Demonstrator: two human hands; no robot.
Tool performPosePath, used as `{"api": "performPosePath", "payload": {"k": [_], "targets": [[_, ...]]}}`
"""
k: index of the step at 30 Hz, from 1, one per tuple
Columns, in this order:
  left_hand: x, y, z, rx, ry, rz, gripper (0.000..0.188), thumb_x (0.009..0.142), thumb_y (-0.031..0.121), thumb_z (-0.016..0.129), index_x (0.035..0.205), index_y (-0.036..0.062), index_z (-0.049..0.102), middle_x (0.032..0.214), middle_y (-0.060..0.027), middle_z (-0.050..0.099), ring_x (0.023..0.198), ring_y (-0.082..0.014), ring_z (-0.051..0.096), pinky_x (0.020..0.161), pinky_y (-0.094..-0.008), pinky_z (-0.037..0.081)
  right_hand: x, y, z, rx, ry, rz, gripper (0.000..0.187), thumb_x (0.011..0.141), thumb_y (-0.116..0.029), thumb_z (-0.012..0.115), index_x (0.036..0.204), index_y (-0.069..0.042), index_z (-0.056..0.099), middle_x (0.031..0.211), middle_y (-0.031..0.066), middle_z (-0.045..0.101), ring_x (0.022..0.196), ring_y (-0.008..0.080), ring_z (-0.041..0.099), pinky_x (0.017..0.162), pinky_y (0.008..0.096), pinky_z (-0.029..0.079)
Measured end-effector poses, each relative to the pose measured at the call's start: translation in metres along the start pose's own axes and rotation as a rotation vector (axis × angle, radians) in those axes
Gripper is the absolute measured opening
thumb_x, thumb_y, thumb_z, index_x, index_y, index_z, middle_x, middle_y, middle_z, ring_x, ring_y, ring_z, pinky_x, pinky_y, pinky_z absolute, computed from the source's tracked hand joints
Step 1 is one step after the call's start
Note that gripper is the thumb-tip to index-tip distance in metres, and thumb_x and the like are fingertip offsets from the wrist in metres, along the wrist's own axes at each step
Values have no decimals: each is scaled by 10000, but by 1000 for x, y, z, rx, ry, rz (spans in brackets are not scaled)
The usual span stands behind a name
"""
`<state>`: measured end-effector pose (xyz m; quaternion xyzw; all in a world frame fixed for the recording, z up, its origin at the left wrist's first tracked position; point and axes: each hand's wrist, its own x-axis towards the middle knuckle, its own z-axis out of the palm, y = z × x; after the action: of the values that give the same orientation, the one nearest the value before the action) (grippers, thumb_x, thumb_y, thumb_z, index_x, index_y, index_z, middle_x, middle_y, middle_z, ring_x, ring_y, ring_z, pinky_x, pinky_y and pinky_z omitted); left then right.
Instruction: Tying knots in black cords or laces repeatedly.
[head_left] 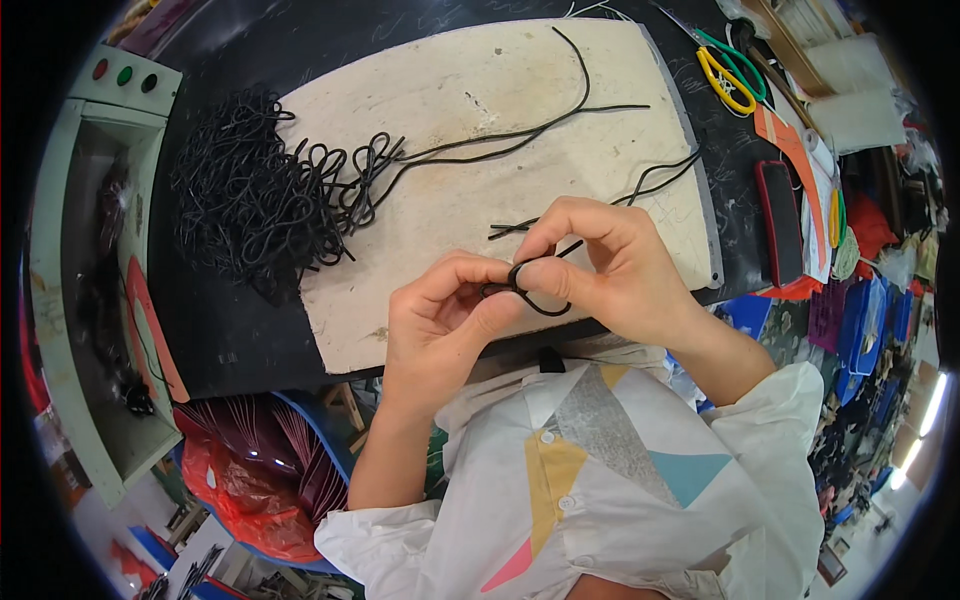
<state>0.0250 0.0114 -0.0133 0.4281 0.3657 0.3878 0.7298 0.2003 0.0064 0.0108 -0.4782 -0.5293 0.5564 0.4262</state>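
Note:
Between my two hands is a thin black cord, bent into a small loop just over the near edge of the pale board. My left hand pinches the cord at the loop's left side. Thumb and forefinger of my right hand close on it from the right, and a short cord end sticks up between them. Other loose cords lie on the board beyond my right hand. A big tangled heap of black looped cords spreads over the board's left edge, with two long strands trailing right.
Scissors with yellow and green handles lie at the far right of the black table. Nearer on that side is a phone in a red case. A grey metal box with buttons stands left, above a bin with a red plastic bag.

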Motion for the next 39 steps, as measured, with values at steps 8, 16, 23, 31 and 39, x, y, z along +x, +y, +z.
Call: {"api": "performPosePath", "payload": {"k": [8,16,23,31,39], "targets": [[-4,11,8,121,170,31,119,738,-57,628,854,-68,603,772,-104,619,675,-118,606,589,-201,492,-9,-5,0,-16,17,24,139,804,-69,563,893,27,610,760,78,613,690,97,567,613,226,451],[-4,18,-4,229,-64,-125,172,707,-52,663,855,-51,577,732,-81,610,628,-95,596,561,-182,478,-5,-6,-13,-422,-286,-127,131,742,-47,571,860,-10,616,736,96,603,600,215,583,554,274,451],[-3,12,-4,251,54,-51,183,706,-17,679,849,-37,566,746,-78,607,700,-108,599,602,-198,483,-9,-2,-6,-488,-85,-229,64,729,-34,555,781,-9,529,661,103,518,591,268,523,535,344,411],[-3,12,-5,-81,151,-149,136,777,-42,581,909,-74,590,791,-120,625,700,-190,634,635,-267,534,-14,2,-8,-451,-77,-186,68,751,-56,565,781,-1,539,666,109,516,607,274,520,533,334,402],[-5,16,2,806,5,454,127,723,-90,611,850,-76,615,784,-143,624,661,-177,614,596,-226,488,-7,1,-13,-153,66,51,139,775,-103,611,859,7,612,754,65,618,680,116,572,592,242,436]]}}
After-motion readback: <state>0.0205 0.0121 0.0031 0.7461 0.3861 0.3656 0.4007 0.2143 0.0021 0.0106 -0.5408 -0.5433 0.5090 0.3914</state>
